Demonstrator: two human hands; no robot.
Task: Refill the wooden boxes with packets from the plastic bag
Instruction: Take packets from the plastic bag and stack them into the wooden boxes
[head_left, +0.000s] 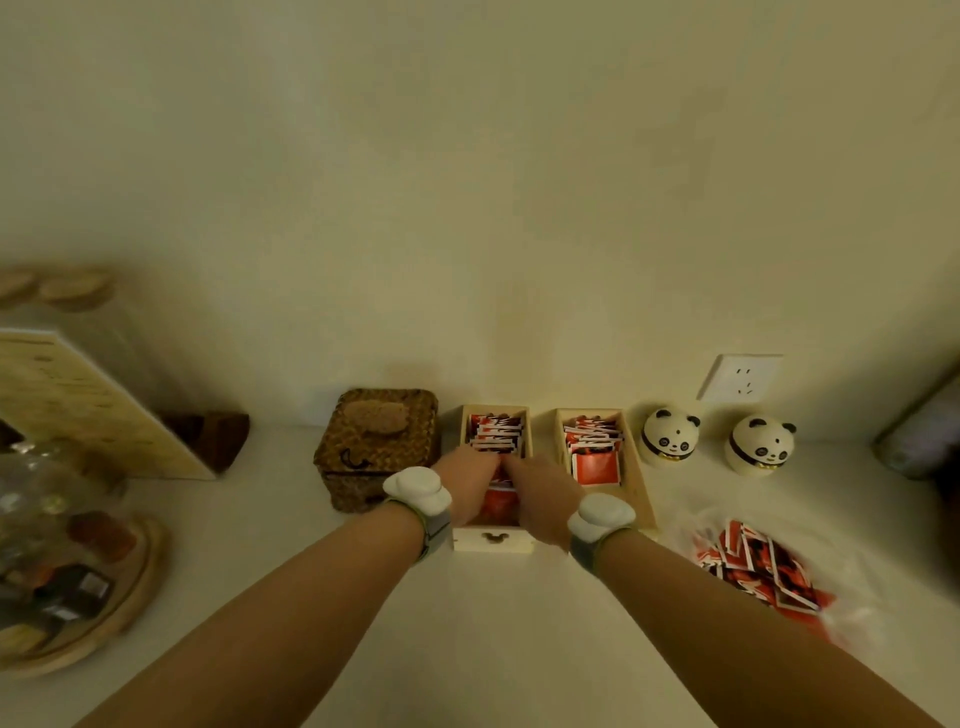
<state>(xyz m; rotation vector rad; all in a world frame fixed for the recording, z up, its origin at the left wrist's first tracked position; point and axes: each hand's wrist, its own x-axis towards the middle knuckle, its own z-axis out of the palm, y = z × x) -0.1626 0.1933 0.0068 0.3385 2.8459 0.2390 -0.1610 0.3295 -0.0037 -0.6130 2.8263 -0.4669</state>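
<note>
Two wooden boxes stand side by side against the wall. The left wooden box holds red packets, and both my hands are inside it. My left hand and my right hand press down on the red packets in the near half of the box, fingertips meeting in the middle. The right wooden box is filled with red packets standing in a row. The clear plastic bag lies on the counter to the right of my right forearm, with several red packets spilling inside it.
A woven lidded basket stands just left of the left box. Two panda figurines sit to the right of the boxes, below a wall socket. A wooden tray with a glass dome is at the far left.
</note>
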